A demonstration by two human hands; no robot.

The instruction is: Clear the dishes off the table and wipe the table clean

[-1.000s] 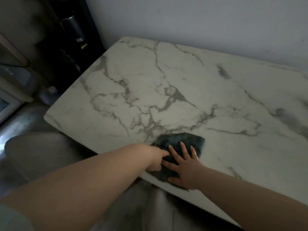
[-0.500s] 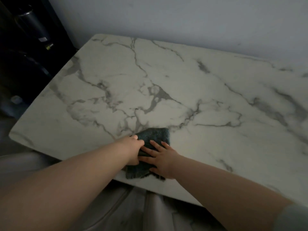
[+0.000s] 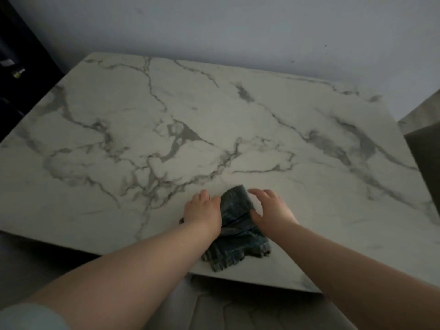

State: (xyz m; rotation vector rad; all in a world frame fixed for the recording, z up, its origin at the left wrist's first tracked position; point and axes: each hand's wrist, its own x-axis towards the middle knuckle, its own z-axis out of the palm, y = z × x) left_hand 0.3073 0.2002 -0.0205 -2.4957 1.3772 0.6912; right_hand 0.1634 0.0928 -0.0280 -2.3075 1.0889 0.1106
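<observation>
A dark blue-grey cloth (image 3: pixel 235 236), folded and rumpled, lies on the white marble table (image 3: pixel 214 120) near its front edge. My left hand (image 3: pixel 204 213) grips the cloth's left side with curled fingers. On the cloth's right side rests my right hand (image 3: pixel 271 210); its thumb touches the cloth and its loosely bent fingers hover over the far end. No dishes are in view on the table.
A pale wall runs along the table's far edge. Dark furniture (image 3: pixel 14 67) stands at the far left. A grey chair back (image 3: pixel 426 158) sits at the table's right edge. Below the front edge is grey floor.
My right hand has lifted off the top of the cloth and shifted to its right side. The cloth has bunched up between both hands. The camera view has swung right.
</observation>
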